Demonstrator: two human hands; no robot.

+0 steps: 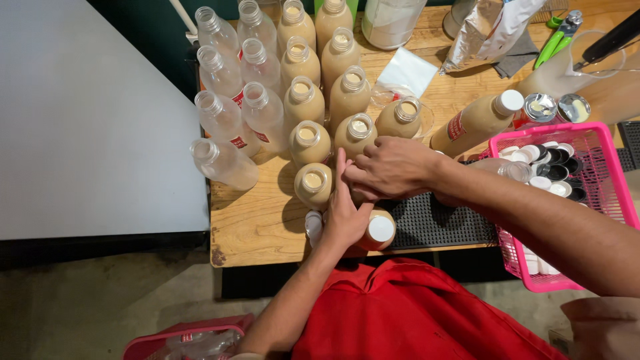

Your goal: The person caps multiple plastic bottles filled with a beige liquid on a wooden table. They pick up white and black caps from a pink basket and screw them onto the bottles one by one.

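We are working at the near edge of the wooden desk (253, 233), with both hands meeting over one small plastic bottle (363, 197) that is mostly hidden beneath them. Our left hand (345, 213) is coming up from below, its grip wrapping the bottle's body; our right hand (393, 167) is reaching across from the right, its grip curling down over the top. Both look closed on that bottle, though the fingers are covering the neck, so we cannot tell whether a cap is under them.

Just below our left hand a capped bottle (379, 230) is lying on its side, touching the black ribbed mat (440, 223). An open filled bottle (313, 185) is standing just to the left.

We are judging the bottle as fairly heavy for its size when full of the beige drink, with thin walls that would dent under a hard squeeze and push liquid up through an open neck. Any drips would make it slick. The stiffer shoulder and neck are looking like the safest places to hold it, keeping it upright.

Empty clear bottles (223, 120) are crowding the far-left corner, and a pink basket of caps (603, 143) is sitting at the right edge.
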